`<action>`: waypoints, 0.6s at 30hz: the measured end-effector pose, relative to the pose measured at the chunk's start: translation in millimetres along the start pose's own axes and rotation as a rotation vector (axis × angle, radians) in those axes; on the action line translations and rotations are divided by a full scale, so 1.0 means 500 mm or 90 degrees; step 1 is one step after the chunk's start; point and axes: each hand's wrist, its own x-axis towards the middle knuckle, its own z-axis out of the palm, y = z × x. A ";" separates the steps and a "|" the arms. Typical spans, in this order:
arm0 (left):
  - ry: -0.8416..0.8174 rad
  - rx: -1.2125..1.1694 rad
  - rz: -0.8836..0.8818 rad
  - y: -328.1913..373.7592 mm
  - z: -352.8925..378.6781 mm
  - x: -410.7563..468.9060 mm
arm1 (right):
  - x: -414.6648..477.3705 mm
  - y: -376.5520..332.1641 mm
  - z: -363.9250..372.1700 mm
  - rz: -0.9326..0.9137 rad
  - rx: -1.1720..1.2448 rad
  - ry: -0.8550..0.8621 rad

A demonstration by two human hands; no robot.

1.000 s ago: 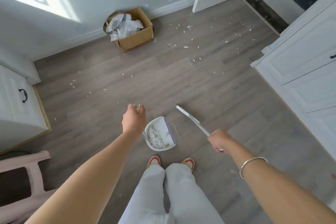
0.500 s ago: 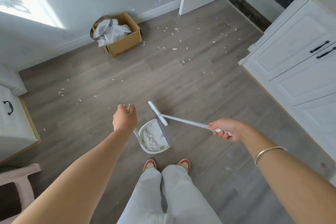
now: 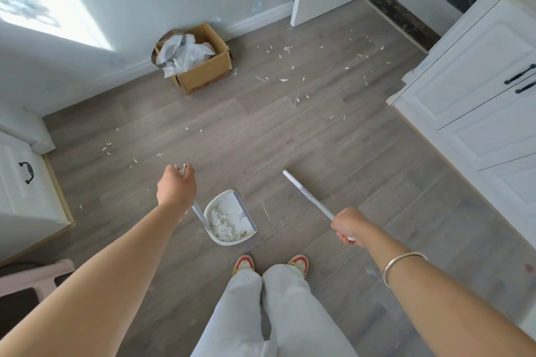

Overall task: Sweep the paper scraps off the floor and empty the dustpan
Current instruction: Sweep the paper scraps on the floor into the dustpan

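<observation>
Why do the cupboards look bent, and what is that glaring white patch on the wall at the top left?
Head view: the wide-angle lens bows the white cabinets and the skirting board towards the edges; the patch looks like sunlight, overexposed to plain white, with soft shadows in it; the dustpan and the paper scraps on the floor are sharp.

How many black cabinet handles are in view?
3. One black handle on the left cabinet; two on the right cabinet, an upper handle and a lower handle. More may be out of frame.
</observation>
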 end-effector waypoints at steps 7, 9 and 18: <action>-0.004 0.003 -0.001 -0.013 0.004 0.011 | -0.069 -0.040 0.087 0.029 0.155 -0.153; -0.008 0.002 0.001 -0.019 0.003 0.014 | -0.083 -0.060 0.066 0.048 0.210 -0.235; -0.009 -0.022 -0.013 -0.032 -0.015 0.014 | -0.101 -0.102 0.007 -0.044 0.212 -0.242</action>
